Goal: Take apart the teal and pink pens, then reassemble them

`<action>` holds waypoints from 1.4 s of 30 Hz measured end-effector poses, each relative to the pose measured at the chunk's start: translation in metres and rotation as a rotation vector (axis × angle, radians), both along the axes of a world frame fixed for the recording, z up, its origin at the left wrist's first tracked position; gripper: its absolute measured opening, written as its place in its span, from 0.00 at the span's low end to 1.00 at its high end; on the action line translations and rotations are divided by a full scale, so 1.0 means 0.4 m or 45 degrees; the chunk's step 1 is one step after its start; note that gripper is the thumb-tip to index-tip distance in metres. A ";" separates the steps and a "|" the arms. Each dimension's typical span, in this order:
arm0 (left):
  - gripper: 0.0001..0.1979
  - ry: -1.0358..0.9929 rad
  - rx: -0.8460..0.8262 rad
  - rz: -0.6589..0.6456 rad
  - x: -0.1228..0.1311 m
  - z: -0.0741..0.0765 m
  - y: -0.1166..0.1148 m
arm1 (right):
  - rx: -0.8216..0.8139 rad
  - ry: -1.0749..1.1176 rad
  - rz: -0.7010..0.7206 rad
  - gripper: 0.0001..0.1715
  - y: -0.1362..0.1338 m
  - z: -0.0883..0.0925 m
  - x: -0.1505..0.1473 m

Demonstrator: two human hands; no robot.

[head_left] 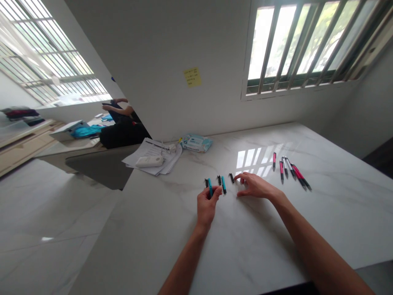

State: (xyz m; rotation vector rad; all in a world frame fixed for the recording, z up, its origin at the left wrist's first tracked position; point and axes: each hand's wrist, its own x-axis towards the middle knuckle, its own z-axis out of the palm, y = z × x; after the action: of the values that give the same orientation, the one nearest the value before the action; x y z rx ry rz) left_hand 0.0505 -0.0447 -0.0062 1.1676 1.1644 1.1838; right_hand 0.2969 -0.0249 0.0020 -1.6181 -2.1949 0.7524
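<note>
My left hand is closed around a slim teal pen piece, which points away from me. Just beyond its fingers lies a black pen part. To its right, a second teal pen piece with a dark end rests beside another black part. My right hand hovers low over the tabletop, thumb and fingers apart. Its fingertips are close to a third black part; something pale and see-through by them is too small to make out.
Several pink and silver pens lie at the right on the marble-patterned table. Papers with a white device and a wipes pack stand along the wall. Another person's arm shows in the far left background.
</note>
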 end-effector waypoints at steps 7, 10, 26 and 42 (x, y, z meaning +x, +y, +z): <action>0.23 -0.086 -0.055 -0.022 0.001 -0.001 0.000 | -0.002 0.034 -0.006 0.37 0.007 -0.011 0.008; 0.23 -0.155 -0.090 -0.059 0.003 -0.008 0.002 | 0.046 0.133 -0.045 0.36 0.003 0.005 -0.003; 0.27 -0.284 -0.195 -0.291 0.006 0.006 -0.014 | -0.113 1.202 0.228 0.23 -0.061 0.061 -0.153; 0.26 -0.271 -0.193 -0.088 -0.014 0.024 0.000 | 0.543 0.680 -0.086 0.11 -0.026 0.009 -0.144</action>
State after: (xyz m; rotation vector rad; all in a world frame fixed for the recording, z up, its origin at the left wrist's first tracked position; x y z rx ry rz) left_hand 0.0450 -0.0446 0.0032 0.9365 1.0255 1.1172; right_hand 0.2391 -0.0352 0.0055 -1.1154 -1.7544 0.5624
